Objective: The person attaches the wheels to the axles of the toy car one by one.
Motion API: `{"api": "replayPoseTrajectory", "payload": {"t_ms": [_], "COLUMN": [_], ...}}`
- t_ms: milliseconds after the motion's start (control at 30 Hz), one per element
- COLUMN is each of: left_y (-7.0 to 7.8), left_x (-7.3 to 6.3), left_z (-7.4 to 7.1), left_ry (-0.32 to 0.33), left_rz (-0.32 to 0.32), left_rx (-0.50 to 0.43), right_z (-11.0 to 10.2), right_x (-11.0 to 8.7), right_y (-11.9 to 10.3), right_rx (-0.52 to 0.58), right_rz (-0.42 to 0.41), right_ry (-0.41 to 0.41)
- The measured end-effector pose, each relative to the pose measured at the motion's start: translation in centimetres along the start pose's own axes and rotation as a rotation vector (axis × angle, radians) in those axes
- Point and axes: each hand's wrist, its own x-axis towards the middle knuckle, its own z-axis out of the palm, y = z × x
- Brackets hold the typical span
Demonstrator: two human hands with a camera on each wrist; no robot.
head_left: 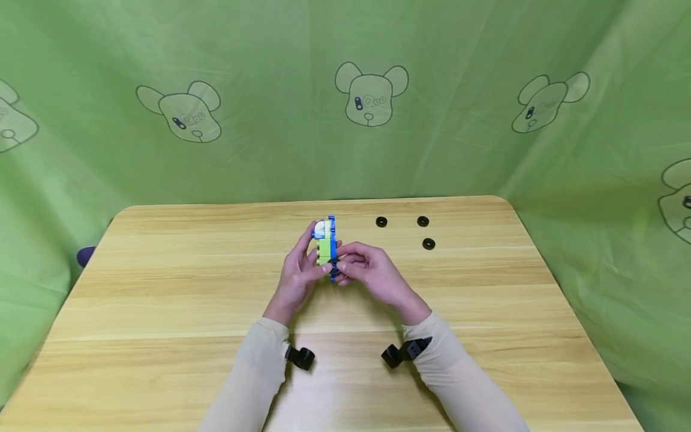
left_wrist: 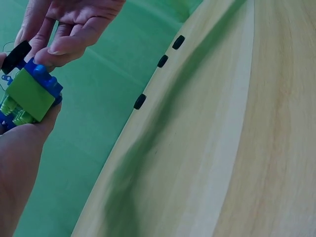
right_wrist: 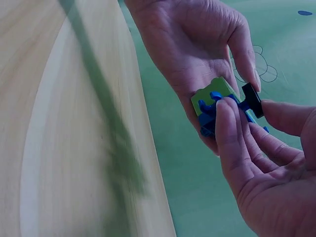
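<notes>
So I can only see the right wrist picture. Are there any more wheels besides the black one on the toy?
Observer: Yes, three more black wheels are lying on the table.
Operator: Ooh, where are they?
Observer: In the head view, they're past the right hand, off to the right, near the table's far edge.
Operator: And what's on the far end of the toy? I can't see it!
Observer: There's a blue-and-white piece there, just past the green bricks.
</notes>
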Motion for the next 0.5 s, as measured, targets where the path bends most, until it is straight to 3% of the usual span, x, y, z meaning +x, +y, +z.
{"api": "replayPoseTrajectory", "payload": {"t_ms": [500], "left_y": [0.07], "left_x": [-0.15], "left_z": [0.03], "left_ry": [-0.031], "left_rz": [-0.017], "left_rx": [0.023], "right_z": [-0.31], "right_x": [0.11], "right_y": [0.24], "right_rx": [-0.050], "right_rz": [0.005], "right_ry": [-0.028]}}
